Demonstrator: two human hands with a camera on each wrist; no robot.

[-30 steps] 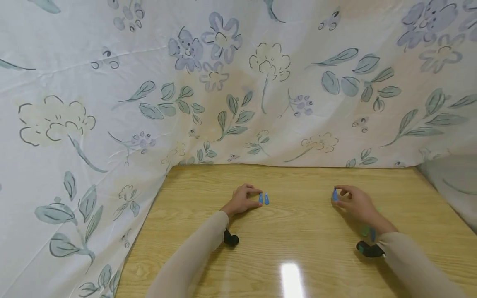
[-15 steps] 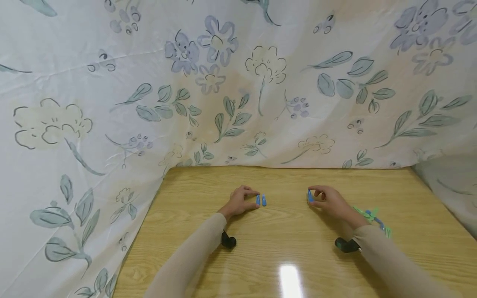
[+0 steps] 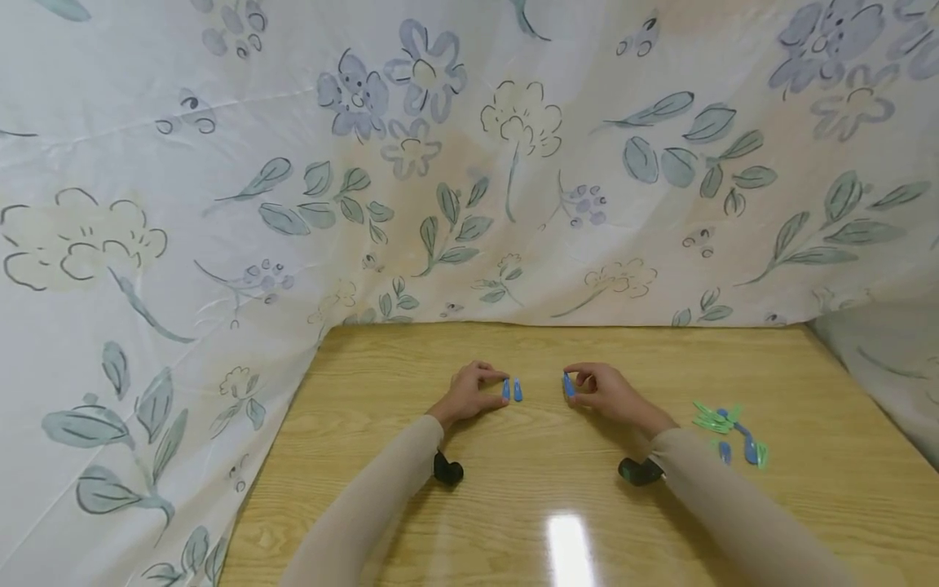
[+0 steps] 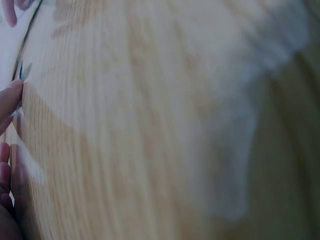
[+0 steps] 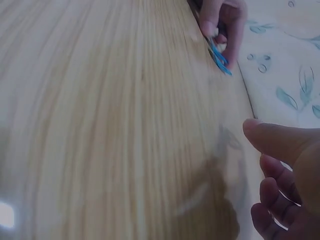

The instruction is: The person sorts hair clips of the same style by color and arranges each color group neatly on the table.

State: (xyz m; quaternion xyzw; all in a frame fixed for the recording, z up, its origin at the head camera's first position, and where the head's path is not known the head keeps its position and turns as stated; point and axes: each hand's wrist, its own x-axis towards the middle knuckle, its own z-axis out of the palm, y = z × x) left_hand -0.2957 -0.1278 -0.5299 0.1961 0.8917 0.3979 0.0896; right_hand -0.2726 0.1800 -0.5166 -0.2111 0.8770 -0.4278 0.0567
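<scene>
In the head view my left hand rests at the table's middle, thumb and forefinger at the two ends of a blue snap hair clip. A second blue hair clip lies just to its right, parallel to it. Across a short gap, my right hand pinches another blue hair clip between thumb and forefinger. The right wrist view shows the left fingers beside blue clips on the table. At the left wrist view's edge, a thumb is close to the wood.
On the right of the wooden table lies a loose group of green hair clips and blue clips, near the right sleeve. A floral cloth hangs along the back and left edges. Each wrist carries a black device.
My right hand has moved left with its blue hair clip, toward the two clips by my left hand. The clip group at right has come into view. My left hand stays in place.
</scene>
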